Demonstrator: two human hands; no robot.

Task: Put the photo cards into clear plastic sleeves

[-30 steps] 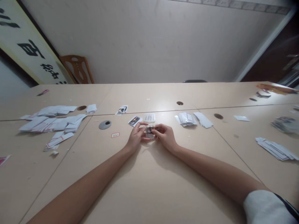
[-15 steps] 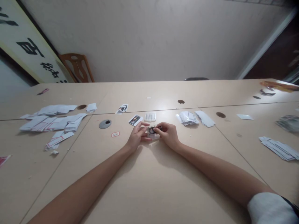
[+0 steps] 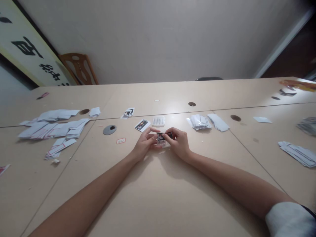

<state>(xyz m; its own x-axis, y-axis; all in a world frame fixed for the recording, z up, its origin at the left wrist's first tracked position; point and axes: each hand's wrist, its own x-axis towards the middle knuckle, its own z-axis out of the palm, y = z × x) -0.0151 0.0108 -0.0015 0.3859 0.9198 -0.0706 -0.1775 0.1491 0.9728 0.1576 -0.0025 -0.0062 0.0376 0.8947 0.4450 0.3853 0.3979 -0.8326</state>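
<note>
Between my two hands is a small clear plastic case (image 3: 163,144) with a dark printed card (image 3: 161,136) across its upper part; whether the card lies inside or on top I cannot tell. My left hand (image 3: 144,144) grips the left side of the case, its thumb in front and fingers behind and below. On the other side, my right hand (image 3: 181,142) pinches the dark card and the right side of the case, thumb laid over the front. Just beyond them sits a second clear plastic case (image 3: 158,121). To its left lies a dark picture card with a white border (image 3: 142,125).
Piles of white paper slips (image 3: 46,130) spread over the left. More white stacks (image 3: 200,122) lie to the right, with another stack (image 3: 297,154) farther out. A grey cable-hole cover (image 3: 108,130), a small red-bordered label (image 3: 120,141) and smaller picture cards (image 3: 128,113) rest nearby.
The dark card now shows more of its face, lying straighter across the case. Both hands keep their grip on it and the case. The camera view has shifted slightly.
</note>
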